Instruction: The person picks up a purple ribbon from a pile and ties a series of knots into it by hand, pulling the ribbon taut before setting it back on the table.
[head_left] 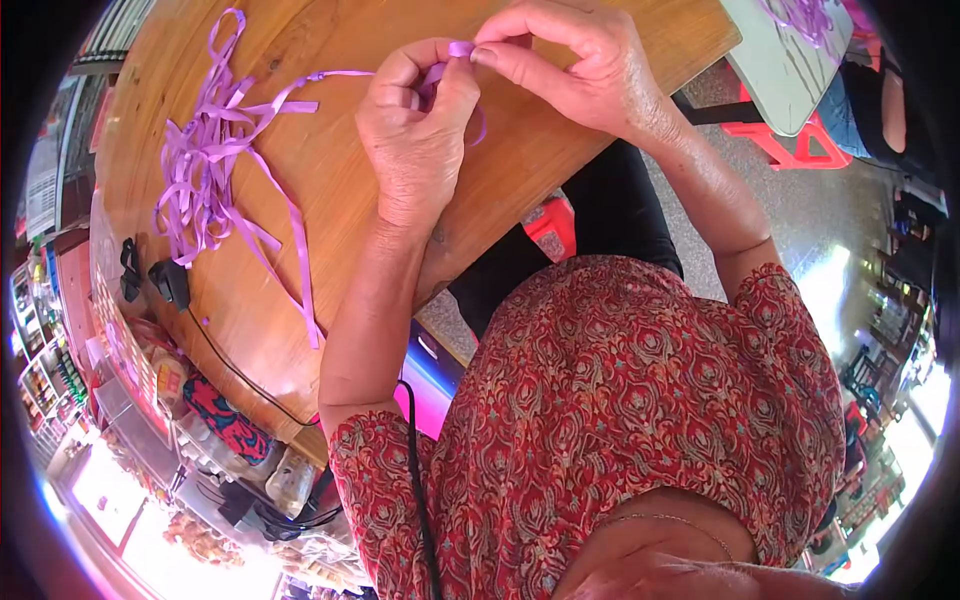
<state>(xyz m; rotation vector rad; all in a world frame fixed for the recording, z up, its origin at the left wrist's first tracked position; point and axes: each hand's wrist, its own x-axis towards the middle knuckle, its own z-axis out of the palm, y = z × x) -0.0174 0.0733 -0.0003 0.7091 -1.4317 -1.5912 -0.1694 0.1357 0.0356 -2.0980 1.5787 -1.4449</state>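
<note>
Over the wooden table my left hand (421, 120) is closed round a purple ribbon (461, 48), with a loop of it standing up between thumb and forefinger. Thumb and forefinger of my right hand (590, 75) pinch at that same loop from the right, so the two hands meet there. A strand of the ribbon runs left from my left hand toward a loose heap of purple ribbons (205, 165), which has several small knots in it. Part of the held ribbon is hidden inside my left fist, and a thin curl shows below it.
The wooden table (290, 285) has a black plug with a cord (170, 284) near its left edge. At upper right stands a pale table (775, 70) with more purple ribbons, beside a red plastic stool (790, 150) and another person's arm (893, 110). Bags and goods crowd the lower left.
</note>
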